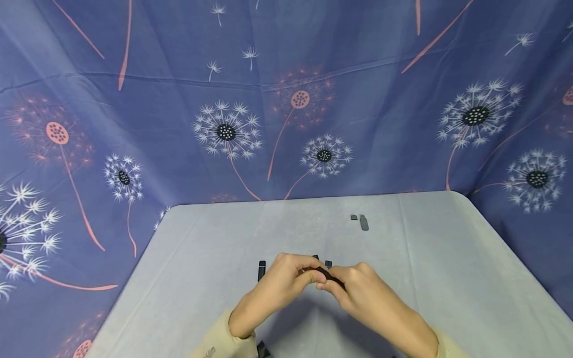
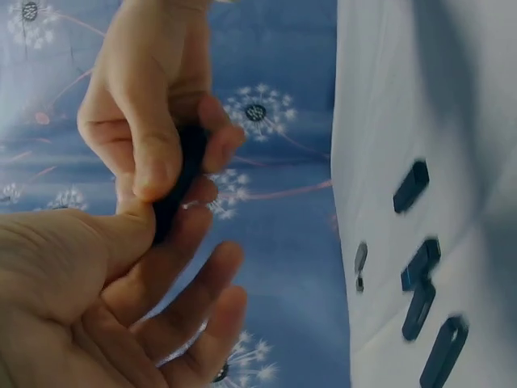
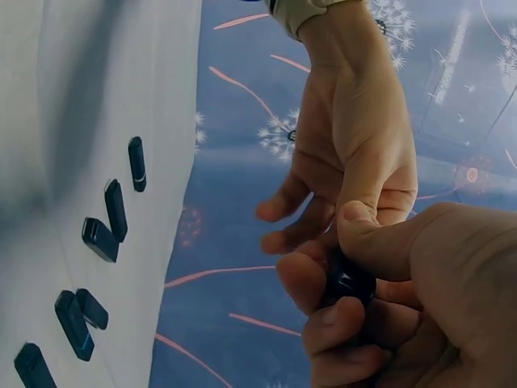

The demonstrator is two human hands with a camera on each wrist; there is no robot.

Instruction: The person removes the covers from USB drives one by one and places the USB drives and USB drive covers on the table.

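Both hands meet above the table, holding one small black stick [image 1: 334,278] that looks like a USB flash drive; the fingers hide much of it. My left hand [image 1: 283,279] pinches one end between thumb and fingers. At the other end my right hand [image 1: 364,289] grips it with thumb and curled fingers. In the left wrist view the dark stick [image 2: 191,162] shows between the two thumbs, the left hand's other fingers being spread loosely. A glossy dark end [image 3: 349,280] appears between the fingers in the right wrist view.
On the pale table [image 1: 215,238], a black stick [image 1: 261,270] lies left of the hands. Partly hidden dark pieces [image 1: 329,264] lie behind them. Farther back are a grey stick [image 1: 364,223] and a small dark piece [image 1: 353,217]. A blue patterned cloth [image 1: 380,164] hangs behind.
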